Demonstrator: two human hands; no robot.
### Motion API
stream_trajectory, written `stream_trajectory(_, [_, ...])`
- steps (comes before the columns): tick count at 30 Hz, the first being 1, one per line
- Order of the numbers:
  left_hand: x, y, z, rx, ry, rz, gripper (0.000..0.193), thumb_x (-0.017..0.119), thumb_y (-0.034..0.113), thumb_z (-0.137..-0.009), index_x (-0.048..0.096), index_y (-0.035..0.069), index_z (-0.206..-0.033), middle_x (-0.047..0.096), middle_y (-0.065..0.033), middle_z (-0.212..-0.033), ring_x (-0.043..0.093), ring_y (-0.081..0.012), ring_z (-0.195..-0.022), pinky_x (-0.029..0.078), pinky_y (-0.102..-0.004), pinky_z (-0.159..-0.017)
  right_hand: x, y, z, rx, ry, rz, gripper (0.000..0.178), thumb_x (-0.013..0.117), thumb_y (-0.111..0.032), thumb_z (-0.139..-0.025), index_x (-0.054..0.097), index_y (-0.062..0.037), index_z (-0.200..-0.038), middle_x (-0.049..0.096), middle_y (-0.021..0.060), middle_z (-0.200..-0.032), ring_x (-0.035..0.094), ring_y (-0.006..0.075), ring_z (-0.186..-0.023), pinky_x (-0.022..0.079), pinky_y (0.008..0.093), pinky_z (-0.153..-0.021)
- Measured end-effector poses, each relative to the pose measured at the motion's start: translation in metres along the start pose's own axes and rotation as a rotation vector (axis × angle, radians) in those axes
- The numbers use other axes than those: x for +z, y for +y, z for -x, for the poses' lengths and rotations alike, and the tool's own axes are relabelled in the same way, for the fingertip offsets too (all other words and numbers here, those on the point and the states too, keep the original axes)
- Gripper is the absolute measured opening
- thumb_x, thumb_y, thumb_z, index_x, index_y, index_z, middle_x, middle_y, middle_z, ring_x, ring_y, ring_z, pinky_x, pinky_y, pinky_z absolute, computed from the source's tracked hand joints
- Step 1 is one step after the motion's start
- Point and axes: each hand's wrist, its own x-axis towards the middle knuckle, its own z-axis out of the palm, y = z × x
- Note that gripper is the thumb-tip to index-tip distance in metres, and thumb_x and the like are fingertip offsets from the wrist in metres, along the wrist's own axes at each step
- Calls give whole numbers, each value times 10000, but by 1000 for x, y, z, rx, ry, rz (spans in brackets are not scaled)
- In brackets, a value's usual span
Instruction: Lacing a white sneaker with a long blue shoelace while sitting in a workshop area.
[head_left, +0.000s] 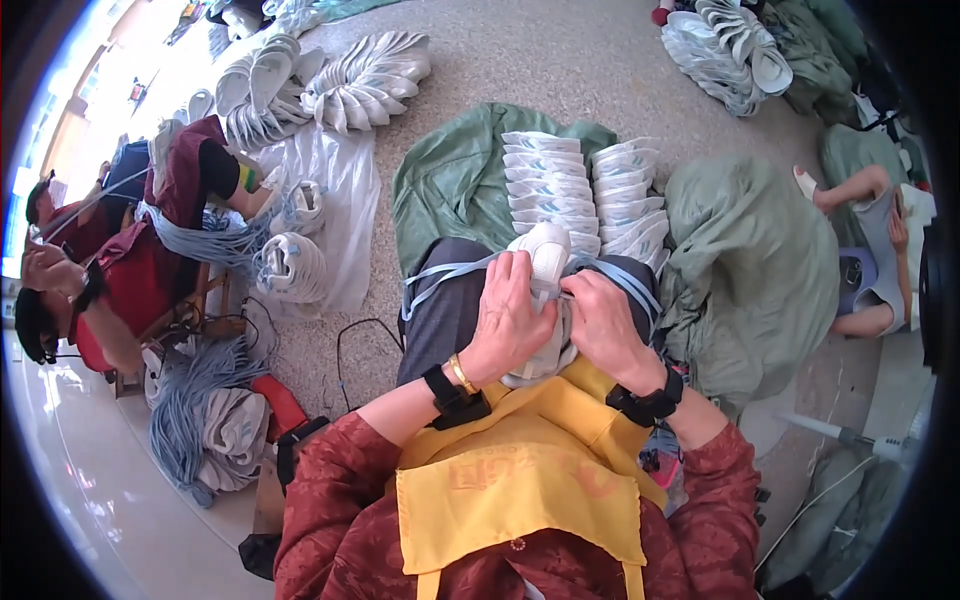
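- The white shoe is held above the lap, between the thighs, its rounded toe pointed away from the body.
- It is gripped at its left side by the left hand, whose fingers are laid close together; if that grip were loosened, the shoe could be twisted or dropped into the apron.
- The fingers of the right hand are bent at the shoe's opening; whether anything is pinched there cannot be told, since the tips are hidden.
- Pale blue laces are draped over both thighs. They could be snagged on a knee or pulled out of line if the legs were shifted.
- A lace could also be caught on the black wrist strap or the gold bracelet, as both are worn near the work.
- Two stacks of shoe pieces, a left one and a right one, are set just beyond the knees; either might be toppled by a forward knock.
- The stacks could be tipped too if the green sheet were tugged, as it seems to be spread beneath them.
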Motion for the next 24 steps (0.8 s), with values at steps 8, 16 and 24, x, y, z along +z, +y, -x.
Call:
stream_trajectory(8, [1,0,2,22,54,4,402,755,44,-740,446,3,-994,468,-178,-941,487,-394,-918,423,-474,-813,-2,2,2,3,32,-5,192,603,82,-828,691,42,-994,682,209,-931,671,412,-905,544,478,-805])
stream_trajectory(16, [1,-2,1,12,70,12,414,774,53,-742,446,6,-991,458,-168,-913,491,-375,-885,429,-457,-779,0,4,-3,217,72,-261,168,754,47,-806,708,33,-967,706,169,-897,716,330,-775,570,379,-685])
stream_trajectory(24, [2,-5,0,-2,55,37,407,763,61,-744,445,13,-993,461,-159,-916,492,-362,-888,433,-452,-790,-2,5,-5,132,79,-245,168,714,66,-809,675,25,-968,693,158,-918,705,318,-765,565,380,-686])
